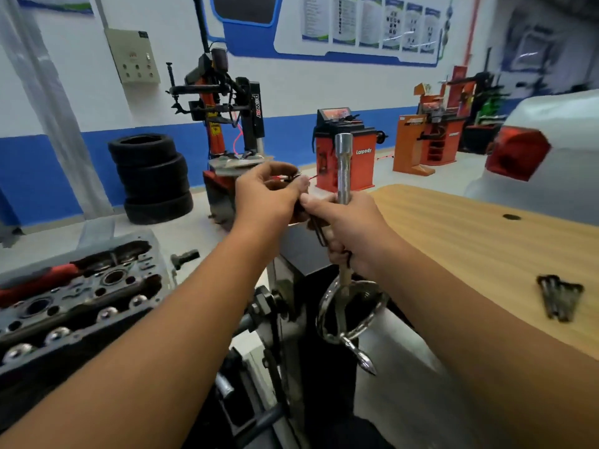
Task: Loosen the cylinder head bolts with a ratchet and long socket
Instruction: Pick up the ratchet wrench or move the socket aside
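My right hand (348,230) grips a ratchet with a long chrome socket (343,166) that points straight up in front of me; the ratchet's shiny handle (356,348) hangs below my fist. My left hand (269,192) is raised beside it and pinches a small dark object with a red wire, its fingertips touching my right thumb. The grey cylinder head (74,296) lies at the lower left, well below and left of both hands, with round bolt holes and shiny domed parts along its near edge.
A wooden table (486,241) lies to the right with a bundle of dark long bolts (559,298) on it. An engine stand with a chrome ring (327,306) stands below my hands. Stacked tyres (152,178), a tyre changer (223,124) and an orange balancer (348,153) stand behind.
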`<state>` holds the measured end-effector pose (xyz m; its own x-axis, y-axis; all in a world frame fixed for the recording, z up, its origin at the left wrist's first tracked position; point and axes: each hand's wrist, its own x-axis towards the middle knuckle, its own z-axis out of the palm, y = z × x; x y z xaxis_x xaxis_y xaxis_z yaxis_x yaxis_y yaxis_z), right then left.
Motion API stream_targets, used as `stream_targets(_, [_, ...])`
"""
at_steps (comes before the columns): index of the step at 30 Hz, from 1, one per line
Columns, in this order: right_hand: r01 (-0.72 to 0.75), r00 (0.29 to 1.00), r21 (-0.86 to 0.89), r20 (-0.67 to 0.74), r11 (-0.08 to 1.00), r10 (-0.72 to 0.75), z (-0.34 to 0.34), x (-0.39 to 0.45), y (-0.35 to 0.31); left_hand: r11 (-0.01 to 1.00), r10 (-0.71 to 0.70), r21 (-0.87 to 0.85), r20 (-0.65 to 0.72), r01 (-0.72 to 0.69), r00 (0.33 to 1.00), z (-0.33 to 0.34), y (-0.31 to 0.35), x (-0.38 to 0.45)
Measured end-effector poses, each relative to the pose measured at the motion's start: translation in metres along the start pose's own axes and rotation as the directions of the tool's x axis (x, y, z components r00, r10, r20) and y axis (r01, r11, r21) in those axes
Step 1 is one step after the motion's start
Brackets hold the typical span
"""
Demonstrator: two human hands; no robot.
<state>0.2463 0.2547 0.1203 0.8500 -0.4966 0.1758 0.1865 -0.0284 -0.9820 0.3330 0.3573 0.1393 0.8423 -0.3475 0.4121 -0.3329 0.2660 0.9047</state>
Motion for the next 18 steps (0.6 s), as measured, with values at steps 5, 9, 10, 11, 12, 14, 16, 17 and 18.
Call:
stream_targets(5, [-0.084,0.995,0.012,-0.059,0.996,0.085,-0.091,-0.024,0.026,0.992,-0.127,0.03,0.156,0.124,0.979,0.091,-0.038,-0.029])
stream_targets(9, [-0.095,0.969,-0.026,-0.23,0.995,0.087,-0.168,-0.044,0.031,0.953,-0.302,0.085,0.373,0.292,0.877,0.166,-0.056,-0.058])
stream_targets(10, [-0.105,0.952,-0.046,-0.293,0.993,0.087,-0.187,-0.048,0.03,0.947,-0.317,0.102,0.431,0.304,0.845,0.183,-0.059,-0.066])
stream_targets(11, [-0.119,0.932,-0.065,-0.353,0.991,0.089,-0.206,-0.051,0.029,0.944,-0.324,0.115,0.49,0.308,0.809,0.198,-0.063,-0.074])
stream_targets(12, [-0.141,0.909,-0.083,-0.406,0.987,0.096,-0.225,-0.055,0.028,0.941,-0.331,0.128,0.543,0.313,0.772,0.214,-0.068,-0.081])
stream_targets(14, [-0.192,0.863,-0.097,-0.491,0.977,0.121,-0.26,-0.064,0.029,0.941,-0.334,0.165,0.609,0.297,0.72,0.243,-0.076,-0.094])
stream_targets(16, [-0.245,0.816,-0.101,-0.559,0.964,0.149,-0.29,-0.071,0.034,0.949,-0.316,0.205,0.643,0.241,0.697,0.267,-0.086,-0.104])
stream_targets(17, [-0.272,0.791,-0.11,-0.591,0.956,0.158,-0.304,-0.073,0.037,0.951,-0.31,0.214,0.656,0.224,0.688,0.277,-0.091,-0.109])
stream_targets(18, [-0.302,0.766,-0.123,-0.621,0.945,0.164,-0.316,-0.075,0.041,0.95,-0.312,0.217,0.666,0.224,0.678,0.286,-0.095,-0.113])
